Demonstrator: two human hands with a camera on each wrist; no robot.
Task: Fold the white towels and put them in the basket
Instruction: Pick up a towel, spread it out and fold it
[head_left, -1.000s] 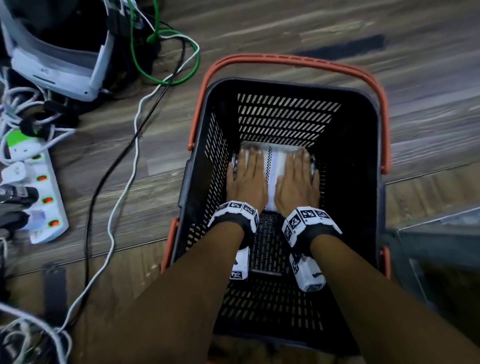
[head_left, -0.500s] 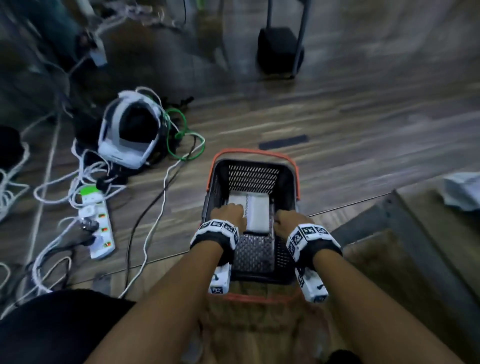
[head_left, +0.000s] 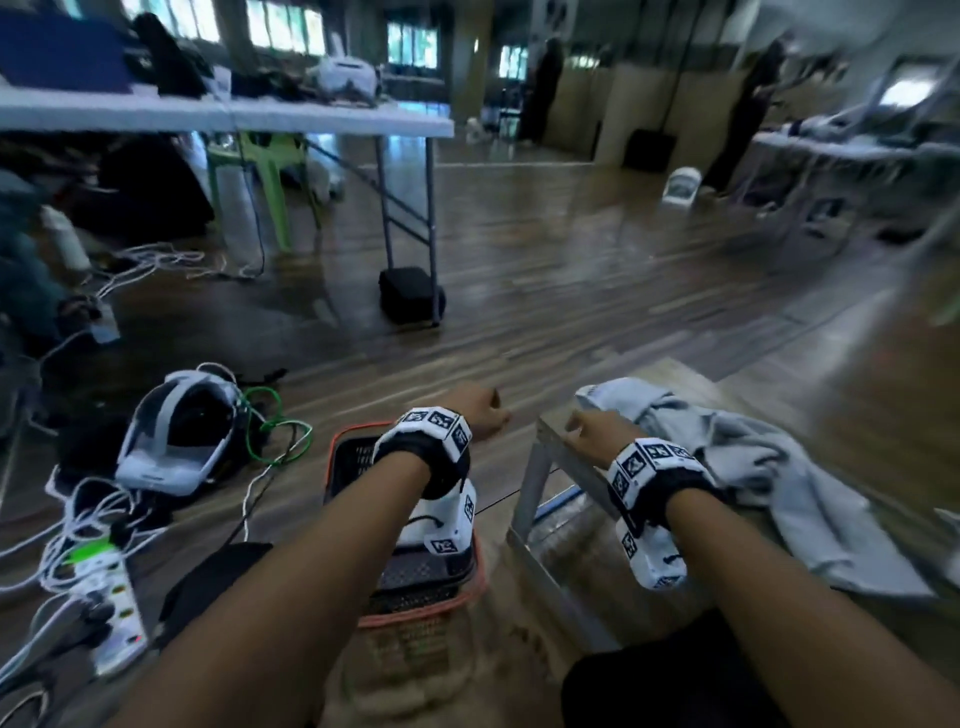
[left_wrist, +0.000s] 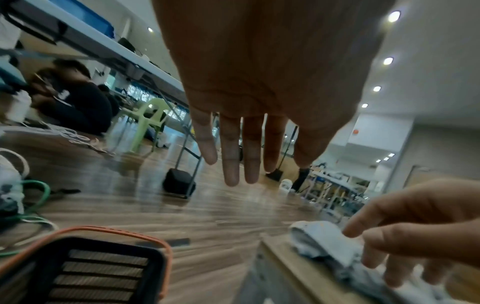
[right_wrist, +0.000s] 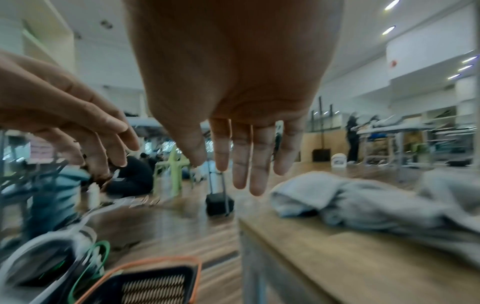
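Observation:
My left hand (head_left: 475, 410) hovers above the black basket with the orange rim (head_left: 349, 457), which stands on the floor and is mostly hidden under my forearm. Its fingers (left_wrist: 242, 160) hang straight and hold nothing. My right hand (head_left: 592, 431) is over the near left corner of the low wooden table (head_left: 545, 431), just short of a crumpled white towel (head_left: 753, 467). Its fingers (right_wrist: 244, 168) are relaxed and empty too. The towel (right_wrist: 363, 205) lies unfolded in a heap. The inside of the basket (left_wrist: 103, 267) is not visible from here.
On the floor to the left lie a white headset (head_left: 176, 441), a green cable (head_left: 275, 431), white cords and a power strip (head_left: 117, 618). A folding table's leg with a black base (head_left: 410, 296) stands ahead. People are in the background.
Both hands have come up out of the basket, leaving the folded towel in it, and moved right toward the table corner. The head view has swung up to the room.

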